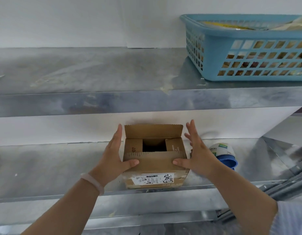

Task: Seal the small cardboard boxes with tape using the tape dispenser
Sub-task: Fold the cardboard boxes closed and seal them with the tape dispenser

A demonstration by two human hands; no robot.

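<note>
Two hands on one small cardboard box (155, 160), which sits mid lower shelf (45, 167), close to the front edge. Box top is part closed: far flap stands upright, both side flaps are folded in, and the near flap is folded down across them, with a dark square gap left in the middle. Left-hand grip (113, 155) is open, fingers straight and lying along the box's left side, thumb flat on the near flap. Right-hand grip (197, 155) is open too, fingers straight and spread, tips standing off the right side of the box, thumb flat on the near flap opposite the left thumb. Neither hand is curled round anything. White shipping label (152, 179) with a barcode and a black scribble is on the box's front face. Tape dispenser (226, 160), blue, lies on the same shelf just right of the box, partly hidden behind the right hand; the white tape roll (221, 149) on it has green print. Pale bracelet (92, 182) on the left wrist. Light sleeve (291, 217) shows at the bottom right corner. Upper shelf (96, 68) carries a blue lattice basket (248, 35) at the right, filled with items too blurred to name.
</note>
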